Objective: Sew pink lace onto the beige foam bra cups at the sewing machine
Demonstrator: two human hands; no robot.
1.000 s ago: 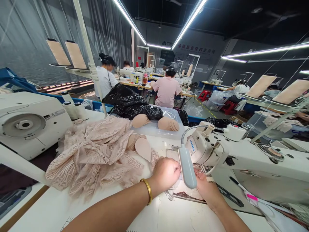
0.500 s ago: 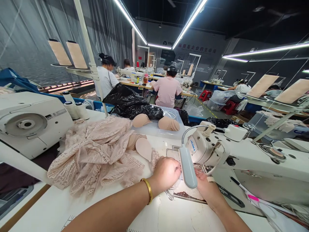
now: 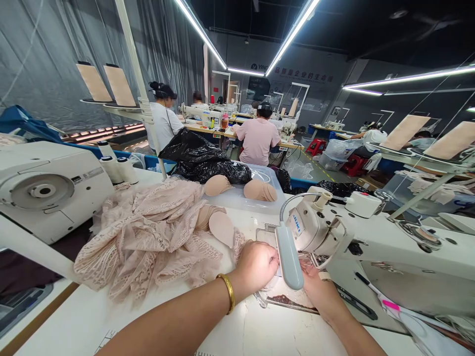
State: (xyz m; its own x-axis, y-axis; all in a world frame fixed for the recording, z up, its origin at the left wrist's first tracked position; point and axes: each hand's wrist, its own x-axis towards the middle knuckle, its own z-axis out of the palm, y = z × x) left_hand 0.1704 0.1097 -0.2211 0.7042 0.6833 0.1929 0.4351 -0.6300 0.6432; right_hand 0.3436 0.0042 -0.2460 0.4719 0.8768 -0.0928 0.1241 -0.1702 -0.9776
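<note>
- Only the camera view has shifted, slightly.
- Left hand (image 3: 257, 264): fingers curled (around what, I cannot tell); beige lace fabric (image 3: 148, 227) heaped to its left.
- Right hand (image 3: 317, 284): grip unclear, grey lamp (image 3: 290, 259) beside it, JUKI sewing machine (image 3: 313, 225) just beyond.

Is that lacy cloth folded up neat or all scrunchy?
Scrunchy, not neatly folded: the lace cloth lies in a loose, wrinkled heap on the white table, its layers overlapping every which way.

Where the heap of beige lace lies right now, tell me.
In the head view, the lace heap lies on the white table, left of the left hand and beside a stack of teardrop-shaped pieces.
</note>
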